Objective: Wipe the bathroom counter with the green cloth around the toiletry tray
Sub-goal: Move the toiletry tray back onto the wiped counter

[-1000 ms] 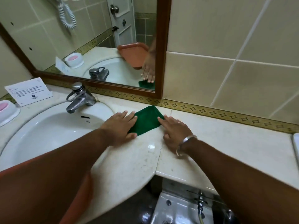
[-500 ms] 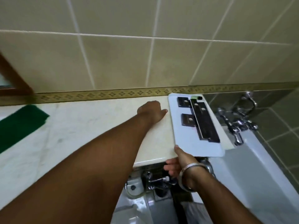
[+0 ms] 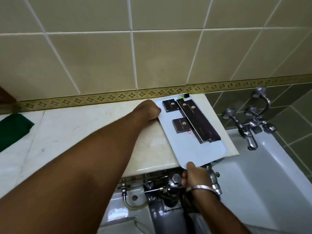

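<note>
Green cloth [image 3: 14,128] cut off by the left frame edge, lying flat on the counter [image 3: 87,130], well apart from both hands. Small dark item with a green tip [image 3: 184,95] at the far end of the tray, against the wall border, too small to identify. Lettering on the dark boxes too blurred to read.

Left hand [image 3: 147,109] curled at the tray's far left edge, fingers hidden under or behind the knuckles; touching the white tray [image 3: 194,152], but impossible to tell whether gripping it. Right hand [image 3: 194,174] at the near corner, thumb pressed on top of the tray, fingers tucked beneath, clamped on that corner; metal bracelet [image 3: 205,188] on the wrist. Near end of the tray overhanging the counter's front edge, right end of the counter just beside the bathtub [image 3: 263,174].

On the tray: one long dark box [image 3: 197,119] lying lengthwise, two small dark boxes [image 3: 169,105] [image 3: 182,125] just beside it on the left. Chrome tap [image 3: 249,127] above the tub rim.
</note>
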Demonstrator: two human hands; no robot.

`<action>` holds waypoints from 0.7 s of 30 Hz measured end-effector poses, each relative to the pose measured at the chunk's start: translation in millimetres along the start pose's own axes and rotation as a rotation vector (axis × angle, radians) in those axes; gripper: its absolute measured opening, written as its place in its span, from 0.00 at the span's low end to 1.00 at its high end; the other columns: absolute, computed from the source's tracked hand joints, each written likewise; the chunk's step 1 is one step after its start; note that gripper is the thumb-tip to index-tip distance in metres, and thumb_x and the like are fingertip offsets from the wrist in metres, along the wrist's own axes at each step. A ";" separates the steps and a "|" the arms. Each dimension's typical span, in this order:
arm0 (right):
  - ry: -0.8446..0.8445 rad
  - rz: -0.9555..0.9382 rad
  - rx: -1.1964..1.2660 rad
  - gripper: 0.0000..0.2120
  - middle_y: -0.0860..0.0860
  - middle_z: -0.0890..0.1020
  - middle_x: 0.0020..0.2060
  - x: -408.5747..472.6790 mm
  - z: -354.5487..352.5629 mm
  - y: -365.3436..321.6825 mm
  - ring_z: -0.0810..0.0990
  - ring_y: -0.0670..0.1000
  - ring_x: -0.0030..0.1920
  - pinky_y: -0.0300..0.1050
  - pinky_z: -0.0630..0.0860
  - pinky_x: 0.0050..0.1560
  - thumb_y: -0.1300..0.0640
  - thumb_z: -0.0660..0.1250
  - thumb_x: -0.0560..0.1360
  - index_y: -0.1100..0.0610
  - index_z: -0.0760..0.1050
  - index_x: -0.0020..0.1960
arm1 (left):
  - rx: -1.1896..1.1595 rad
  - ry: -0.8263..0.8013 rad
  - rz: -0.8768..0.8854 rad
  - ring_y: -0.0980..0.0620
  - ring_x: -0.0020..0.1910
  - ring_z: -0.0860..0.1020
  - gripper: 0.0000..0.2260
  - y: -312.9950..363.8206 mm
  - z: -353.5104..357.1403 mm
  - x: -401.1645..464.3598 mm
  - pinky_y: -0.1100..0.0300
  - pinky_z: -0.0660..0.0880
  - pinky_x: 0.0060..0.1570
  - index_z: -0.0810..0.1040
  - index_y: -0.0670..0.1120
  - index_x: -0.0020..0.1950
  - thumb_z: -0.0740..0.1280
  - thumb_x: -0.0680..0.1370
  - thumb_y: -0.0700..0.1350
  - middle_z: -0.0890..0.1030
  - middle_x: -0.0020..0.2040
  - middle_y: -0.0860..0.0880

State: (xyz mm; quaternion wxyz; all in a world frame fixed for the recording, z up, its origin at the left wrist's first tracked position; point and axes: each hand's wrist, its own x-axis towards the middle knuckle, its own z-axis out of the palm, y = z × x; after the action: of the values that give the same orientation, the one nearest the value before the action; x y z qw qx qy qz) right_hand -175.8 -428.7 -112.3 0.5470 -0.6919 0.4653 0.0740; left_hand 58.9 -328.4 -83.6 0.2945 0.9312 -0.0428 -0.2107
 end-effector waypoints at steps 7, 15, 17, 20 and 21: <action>0.068 -0.440 -0.736 0.18 0.64 0.80 0.43 -10.7 -20.5 -15.5 0.77 0.59 0.43 0.46 0.64 0.39 0.54 0.52 0.79 0.59 0.72 0.36 | -0.766 0.025 -0.394 0.50 0.21 0.74 0.13 -95.5 -32.6 -114.4 0.67 0.64 0.19 0.80 0.36 0.43 0.61 0.74 0.44 0.84 0.34 0.40; -0.076 -0.715 -1.026 0.17 0.61 0.81 0.53 -7.0 65.7 -78.8 0.79 0.60 0.53 0.45 0.69 0.45 0.61 0.52 0.78 0.62 0.79 0.53 | -1.020 0.046 -0.717 0.56 0.16 0.74 0.13 -192.8 -80.6 -184.1 0.73 0.61 0.15 0.77 0.41 0.39 0.59 0.81 0.44 0.80 0.23 0.51; -0.086 -0.764 -1.089 0.18 0.59 0.81 0.56 -7.8 87.3 -86.5 0.78 0.60 0.56 0.47 0.72 0.50 0.61 0.51 0.79 0.62 0.78 0.57 | -1.056 0.047 -0.751 0.57 0.16 0.74 0.14 -209.3 -89.2 -186.2 0.73 0.61 0.15 0.77 0.42 0.39 0.59 0.81 0.44 0.80 0.23 0.51; -0.058 -0.778 -1.195 0.17 0.58 0.79 0.58 -4.7 110.4 -96.2 0.77 0.59 0.58 0.49 0.73 0.55 0.59 0.53 0.79 0.61 0.77 0.59 | -1.092 0.032 -0.766 0.57 0.16 0.75 0.13 -224.3 -97.7 -182.7 0.73 0.62 0.14 0.78 0.42 0.40 0.59 0.82 0.44 0.80 0.23 0.51; -0.051 -0.801 -1.240 0.16 0.57 0.79 0.59 -2.9 117.4 -98.9 0.77 0.59 0.58 0.50 0.73 0.55 0.60 0.55 0.78 0.61 0.76 0.61 | -1.098 0.025 -0.766 0.57 0.16 0.75 0.13 -227.0 -100.5 -180.1 0.73 0.62 0.14 0.78 0.42 0.41 0.59 0.82 0.44 0.81 0.23 0.51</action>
State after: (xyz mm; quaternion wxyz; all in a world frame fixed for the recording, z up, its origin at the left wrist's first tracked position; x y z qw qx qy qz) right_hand -57.9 -333.3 -88.3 0.0514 -0.9890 0.0371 0.1339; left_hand -72.6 -51.6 -71.9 0.6304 0.5981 0.4075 -0.2807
